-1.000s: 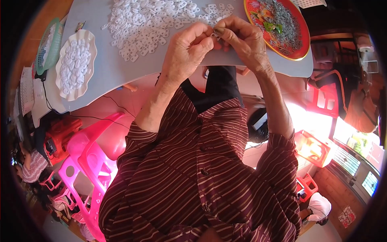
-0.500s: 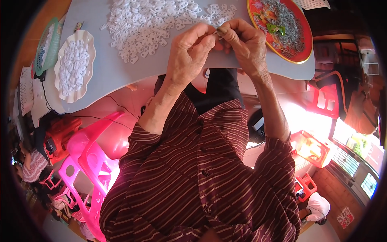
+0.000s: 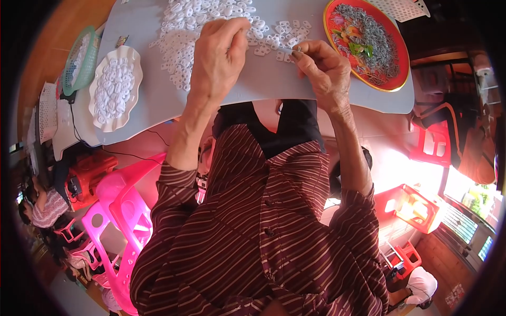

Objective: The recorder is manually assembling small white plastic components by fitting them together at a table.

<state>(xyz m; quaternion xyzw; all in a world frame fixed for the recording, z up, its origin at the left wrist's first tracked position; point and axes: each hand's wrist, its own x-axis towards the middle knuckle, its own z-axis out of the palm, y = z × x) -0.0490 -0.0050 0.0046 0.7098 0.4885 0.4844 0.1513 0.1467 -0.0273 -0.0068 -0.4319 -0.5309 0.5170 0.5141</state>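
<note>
Over the near edge of the pile of small white plastic pieces [image 3: 182,47], my left hand [image 3: 219,60] is closed, thumb against curled fingers. Whatever it holds is hidden. My right hand [image 3: 329,73] pinches thumb and forefinger together at the grey table's [image 3: 274,79] near side. A tiny thing may sit in that pinch, too small to name. Flat white pieces with holes [image 3: 287,34] lie scattered just beyond the right fingertips. To the right stands a red round tray [image 3: 329,26] with a gold rim, holding many thin grey metal pieces [image 3: 387,52].
A scalloped white dish [image 3: 136,79] of white pieces stands at the left, beside a green mesh basket [image 3: 89,58]. Pink plastic chairs [image 3: 121,205] are behind on the left, red stools [image 3: 421,210] on the right. Other people [image 3: 47,205] sit farther off.
My hands, which met fingertip to fingertip, are now apart. The left has moved left and up toward the white pile; the right has lowered slightly. The view has shifted a little.
</note>
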